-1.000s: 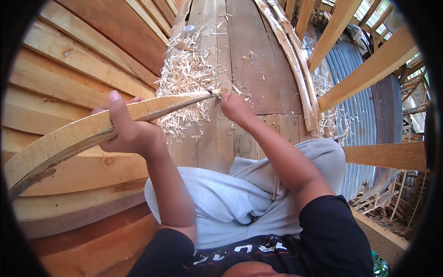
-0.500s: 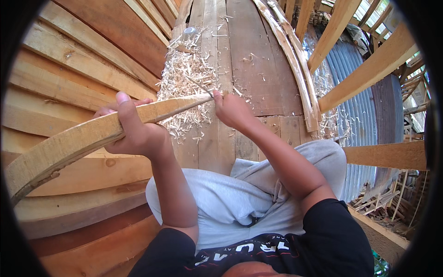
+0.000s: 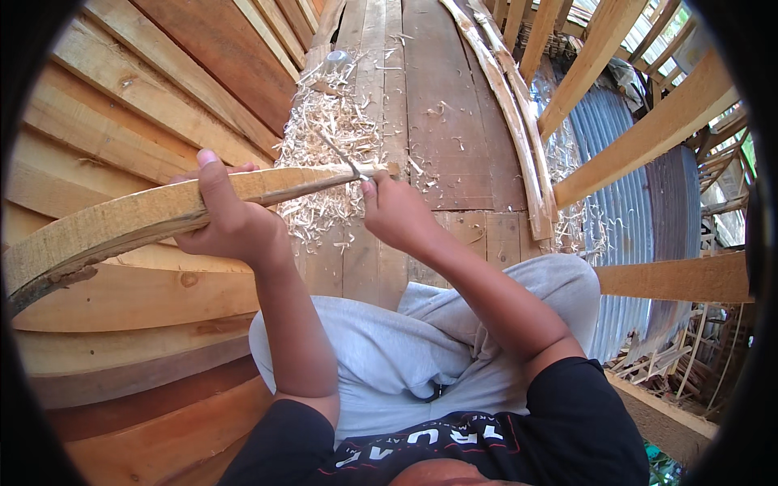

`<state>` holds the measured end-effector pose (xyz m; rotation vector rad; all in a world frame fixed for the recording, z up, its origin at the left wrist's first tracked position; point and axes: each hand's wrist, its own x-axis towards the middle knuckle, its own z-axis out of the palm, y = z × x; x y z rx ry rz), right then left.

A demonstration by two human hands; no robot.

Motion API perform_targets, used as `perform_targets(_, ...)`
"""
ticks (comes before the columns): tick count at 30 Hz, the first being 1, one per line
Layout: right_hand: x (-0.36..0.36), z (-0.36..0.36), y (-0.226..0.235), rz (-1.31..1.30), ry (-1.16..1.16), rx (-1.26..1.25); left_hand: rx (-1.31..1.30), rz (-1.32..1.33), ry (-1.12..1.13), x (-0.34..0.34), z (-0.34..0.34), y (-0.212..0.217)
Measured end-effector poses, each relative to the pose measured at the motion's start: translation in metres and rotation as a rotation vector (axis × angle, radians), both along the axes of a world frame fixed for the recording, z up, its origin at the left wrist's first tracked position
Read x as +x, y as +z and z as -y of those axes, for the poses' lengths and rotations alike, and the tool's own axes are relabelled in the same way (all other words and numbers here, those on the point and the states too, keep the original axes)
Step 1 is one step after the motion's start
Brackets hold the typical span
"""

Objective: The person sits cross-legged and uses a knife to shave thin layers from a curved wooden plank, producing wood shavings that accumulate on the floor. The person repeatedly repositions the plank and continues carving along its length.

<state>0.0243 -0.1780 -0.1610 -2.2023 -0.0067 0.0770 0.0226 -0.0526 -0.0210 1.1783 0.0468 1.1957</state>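
A long, pale wooden pole (image 3: 130, 207), curved in this view, runs from the left edge toward the middle. My left hand (image 3: 231, 215) is wrapped round it, thumb on the near side and fingers reaching over the far side. Close to the pole's narrower right end, my right hand (image 3: 397, 209) is closed on a thin, dark-bladed knife (image 3: 338, 154). The blade crosses the pole's upper face and points away to the upper left. The knife's handle is hidden in my fist.
Curled wood shavings (image 3: 328, 121) cover part of the plank floor (image 3: 446, 97), with a small clear cup (image 3: 337, 61) among them. Stripped poles (image 3: 519, 121) lie at the right beside timber posts (image 3: 640, 134). Stacked planks (image 3: 97, 134) line the left; corrugated metal sheets (image 3: 620, 186) lie beyond the posts.
My right hand and the knife have moved slightly toward me and left along the pole, so its right end now shows past the blade. My left hand keeps its grip.
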Motion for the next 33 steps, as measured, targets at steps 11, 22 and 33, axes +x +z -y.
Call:
perform_targets(11, -0.004, -0.005, 0.015, -0.041, 0.044, -0.044, -0.035, -0.014, 0.026, 0.005, -0.014, -0.001)
perform_targets(22, 0.009, -0.003, 0.005, -0.072, 0.103, -0.082, -0.079, -0.035, 0.023, 0.009, -0.027, -0.007)
perform_targets(33, 0.012, -0.008, -0.017, -0.077, 0.032, -0.072, -0.061, -0.053, 0.004, 0.011, -0.032, -0.009)
